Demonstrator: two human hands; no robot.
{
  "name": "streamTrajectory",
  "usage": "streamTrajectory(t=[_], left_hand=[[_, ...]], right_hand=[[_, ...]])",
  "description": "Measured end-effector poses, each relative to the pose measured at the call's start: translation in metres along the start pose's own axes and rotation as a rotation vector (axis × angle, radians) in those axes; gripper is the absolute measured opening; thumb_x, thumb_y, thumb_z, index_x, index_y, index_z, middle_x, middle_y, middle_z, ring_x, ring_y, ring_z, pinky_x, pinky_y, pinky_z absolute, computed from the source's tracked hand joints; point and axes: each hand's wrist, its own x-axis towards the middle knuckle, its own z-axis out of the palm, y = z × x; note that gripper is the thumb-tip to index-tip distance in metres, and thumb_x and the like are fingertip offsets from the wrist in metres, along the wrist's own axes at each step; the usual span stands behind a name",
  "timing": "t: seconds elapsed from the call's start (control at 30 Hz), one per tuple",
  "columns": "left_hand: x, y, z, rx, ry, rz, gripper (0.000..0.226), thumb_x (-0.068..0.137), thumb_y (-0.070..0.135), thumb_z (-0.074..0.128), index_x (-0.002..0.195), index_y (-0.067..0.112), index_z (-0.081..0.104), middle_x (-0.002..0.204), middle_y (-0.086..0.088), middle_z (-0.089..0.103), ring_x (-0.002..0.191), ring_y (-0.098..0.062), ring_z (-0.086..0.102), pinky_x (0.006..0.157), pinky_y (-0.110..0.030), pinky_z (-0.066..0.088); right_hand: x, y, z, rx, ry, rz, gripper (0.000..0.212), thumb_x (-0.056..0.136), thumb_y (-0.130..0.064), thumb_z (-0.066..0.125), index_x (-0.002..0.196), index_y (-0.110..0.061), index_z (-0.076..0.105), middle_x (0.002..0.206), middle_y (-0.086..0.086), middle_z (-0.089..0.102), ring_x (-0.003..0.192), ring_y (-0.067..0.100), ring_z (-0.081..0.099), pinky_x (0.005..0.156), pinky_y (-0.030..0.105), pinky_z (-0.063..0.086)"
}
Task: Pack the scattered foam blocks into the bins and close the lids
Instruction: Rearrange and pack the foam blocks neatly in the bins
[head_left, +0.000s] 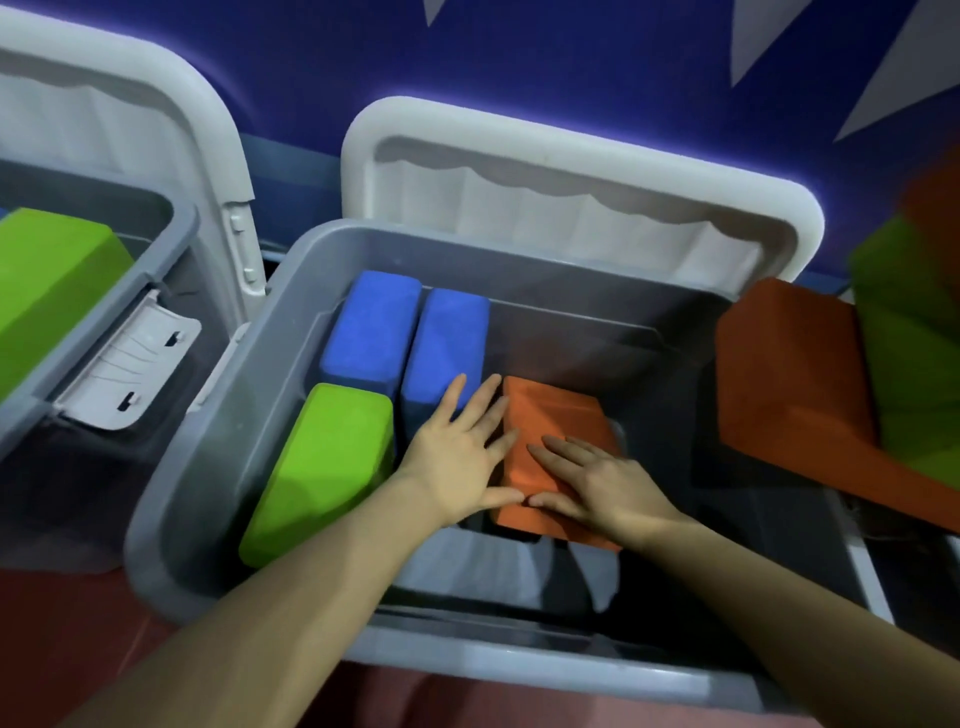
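Note:
A grey bin stands open in the middle, its pale lid leaning back against the wall. Inside lie two blue foam blocks side by side, a green block in front of them, and an orange block to their right. My left hand lies flat with straight fingers across the right blue block and the orange block's left edge. My right hand presses flat on the orange block's near end.
A second grey bin at the left holds a green block; its lid is raised. Outside the middle bin at the right lie an orange block and a green block. A blue wall stands behind.

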Motion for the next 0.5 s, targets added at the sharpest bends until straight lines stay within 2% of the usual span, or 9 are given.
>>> streamTrajectory(t=[0.07, 0.2, 0.23, 0.3, 0.33, 0.37, 0.43, 0.5], left_hand=[[0.001, -0.001, 0.001, -0.031, 0.007, -0.015, 0.07, 0.095, 0.064, 0.019, 0.153, 0.025, 0.011, 0.161, -0.01, -0.001, 0.143, -0.032, -0.024, 0.104, -0.05, -0.029], [0.003, -0.001, 0.004, -0.039, 0.0, -0.044, 0.064, 0.096, 0.063, 0.016, 0.152, 0.033, 0.01, 0.161, -0.008, 0.001, 0.143, -0.033, -0.023, 0.107, -0.053, -0.024], [0.004, 0.001, 0.005, -0.029, -0.001, -0.044, 0.064, 0.096, 0.063, 0.015, 0.152, 0.034, 0.009, 0.161, -0.008, 0.001, 0.143, -0.033, -0.022, 0.108, -0.053, -0.022], [0.004, 0.003, 0.005, -0.033, 0.016, -0.06, 0.062, 0.096, 0.062, 0.013, 0.152, 0.035, 0.008, 0.161, -0.007, 0.002, 0.144, -0.032, -0.021, 0.109, -0.053, -0.02], [0.005, 0.003, 0.005, -0.044, 0.034, -0.075, 0.061, 0.097, 0.061, 0.012, 0.152, 0.036, 0.008, 0.161, -0.006, 0.002, 0.144, -0.031, -0.021, 0.11, -0.052, -0.02], [0.005, 0.003, 0.005, -0.049, 0.044, -0.09, 0.061, 0.097, 0.061, 0.011, 0.152, 0.036, 0.006, 0.161, -0.006, 0.001, 0.144, -0.031, -0.021, 0.11, -0.052, -0.02], [0.004, 0.004, 0.003, -0.047, 0.034, -0.11, 0.061, 0.097, 0.061, 0.01, 0.152, 0.036, 0.005, 0.161, -0.006, 0.0, 0.144, -0.03, -0.021, 0.111, -0.052, -0.019], [0.005, 0.003, 0.001, -0.074, 0.069, -0.13, 0.059, 0.099, 0.058, 0.013, 0.152, 0.034, 0.009, 0.161, -0.006, 0.003, 0.146, -0.029, -0.014, 0.113, -0.052, -0.014]], right_hand=[[-0.001, 0.002, 0.002, 0.062, 0.073, 0.034, 0.117, 0.064, -0.088, -0.019, 0.145, -0.029, 0.041, 0.149, -0.001, 0.043, 0.134, 0.026, 0.045, 0.097, 0.037, 0.046], [-0.006, 0.001, -0.007, -0.002, 0.045, 0.047, 0.123, 0.052, -0.089, -0.026, 0.149, -0.036, 0.028, 0.154, -0.009, 0.033, 0.138, 0.016, 0.037, 0.098, 0.03, 0.041], [-0.008, 0.002, -0.009, -0.002, 0.019, 0.045, 0.117, 0.056, -0.091, -0.02, 0.151, -0.036, 0.022, 0.156, -0.01, 0.029, 0.139, 0.015, 0.033, 0.101, 0.03, 0.038], [-0.013, 0.005, -0.01, -0.023, -0.03, 0.023, 0.097, 0.075, -0.088, 0.019, 0.153, -0.032, 0.006, 0.16, -0.009, 0.015, 0.143, 0.017, 0.023, 0.109, 0.035, 0.03], [-0.016, 0.005, -0.009, -0.028, -0.074, 0.034, 0.1, 0.079, -0.079, 0.041, 0.153, -0.029, -0.003, 0.161, -0.008, 0.007, 0.144, 0.019, 0.018, 0.113, 0.038, 0.027], [-0.018, 0.004, -0.007, -0.028, -0.098, 0.045, 0.107, 0.079, -0.071, 0.054, 0.152, -0.028, -0.01, 0.161, -0.008, 0.001, 0.145, 0.021, 0.014, 0.114, 0.04, 0.026], [-0.019, 0.004, -0.004, -0.052, -0.075, 0.047, 0.112, 0.079, -0.063, 0.062, 0.151, -0.027, -0.016, 0.16, -0.006, -0.001, 0.145, 0.024, 0.013, 0.114, 0.042, 0.028], [-0.02, 0.004, -0.006, -0.084, -0.022, 0.023, 0.106, 0.082, -0.063, 0.058, 0.152, -0.025, -0.013, 0.16, -0.003, 0.004, 0.144, 0.024, 0.017, 0.114, 0.04, 0.027]])
